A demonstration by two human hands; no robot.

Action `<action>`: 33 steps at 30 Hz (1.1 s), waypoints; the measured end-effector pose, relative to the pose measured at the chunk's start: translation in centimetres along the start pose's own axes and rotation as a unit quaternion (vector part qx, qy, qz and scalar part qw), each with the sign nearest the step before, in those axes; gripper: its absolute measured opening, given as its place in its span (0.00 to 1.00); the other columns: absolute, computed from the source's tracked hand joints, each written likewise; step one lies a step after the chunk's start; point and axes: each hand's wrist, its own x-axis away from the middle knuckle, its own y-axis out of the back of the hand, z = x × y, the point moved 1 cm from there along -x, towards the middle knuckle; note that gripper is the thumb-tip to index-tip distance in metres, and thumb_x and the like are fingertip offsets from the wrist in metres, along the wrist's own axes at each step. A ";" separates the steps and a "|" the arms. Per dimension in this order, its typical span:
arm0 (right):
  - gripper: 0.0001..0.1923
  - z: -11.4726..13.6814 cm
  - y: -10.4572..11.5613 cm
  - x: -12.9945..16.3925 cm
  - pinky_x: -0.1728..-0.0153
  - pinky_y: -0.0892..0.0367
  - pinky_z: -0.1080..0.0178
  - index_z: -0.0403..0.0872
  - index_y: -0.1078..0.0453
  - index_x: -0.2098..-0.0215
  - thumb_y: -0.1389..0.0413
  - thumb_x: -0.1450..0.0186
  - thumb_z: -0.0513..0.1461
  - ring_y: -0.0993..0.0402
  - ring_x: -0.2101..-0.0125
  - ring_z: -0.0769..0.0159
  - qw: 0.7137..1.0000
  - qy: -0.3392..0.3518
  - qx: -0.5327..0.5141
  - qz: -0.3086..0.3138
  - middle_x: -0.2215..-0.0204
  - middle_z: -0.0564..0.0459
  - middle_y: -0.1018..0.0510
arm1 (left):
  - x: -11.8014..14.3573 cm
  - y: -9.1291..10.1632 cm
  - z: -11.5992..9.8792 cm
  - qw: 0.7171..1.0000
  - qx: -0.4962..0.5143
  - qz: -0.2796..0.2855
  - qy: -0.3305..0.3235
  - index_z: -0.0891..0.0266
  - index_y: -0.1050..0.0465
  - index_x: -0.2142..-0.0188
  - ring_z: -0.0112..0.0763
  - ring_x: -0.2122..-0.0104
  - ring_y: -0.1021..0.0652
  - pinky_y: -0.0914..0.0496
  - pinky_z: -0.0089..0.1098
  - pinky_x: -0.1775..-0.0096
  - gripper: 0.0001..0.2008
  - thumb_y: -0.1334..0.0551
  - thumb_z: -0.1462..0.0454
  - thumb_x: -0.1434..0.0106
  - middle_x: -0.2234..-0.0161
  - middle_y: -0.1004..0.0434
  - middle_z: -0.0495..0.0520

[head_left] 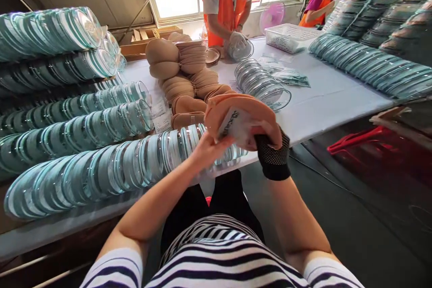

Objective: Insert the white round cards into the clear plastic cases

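Both of my hands hold a small stack of round tan lids (249,103) up in front of me, tilted, over the table's front edge. My left hand (211,148) is bare and pinches the lower left side, next to a clear-and-white packet or label (232,121) with dark print. My right hand (274,150), in a black mesh glove with bare fingertips, grips the right side; its fingers are partly hidden. More tan lids (192,83) lie in stacks just behind. A long row of nested glass bowls (111,166) lies on its side below and left of my hands.
More rows of glass bowls (47,36) are piled at the left, with another row (371,65) at the right. Across the white table (324,103), a co-worker in an orange vest (227,4) handles bowls near a white basket (286,38). Another person (319,6) stands back right.
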 end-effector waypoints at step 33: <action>0.33 4.2 1.3 1.4 0.68 0.30 0.56 0.43 0.45 0.36 0.45 0.36 0.43 0.21 0.68 0.50 0.886 -0.127 0.302 0.328 0.64 0.38 0.20 | -7.5 -1.3 2.2 0.898 -0.335 0.276 -0.067 0.65 0.33 0.50 0.43 0.54 0.27 0.29 0.42 0.51 0.32 0.28 0.56 0.53 0.50 0.37 0.63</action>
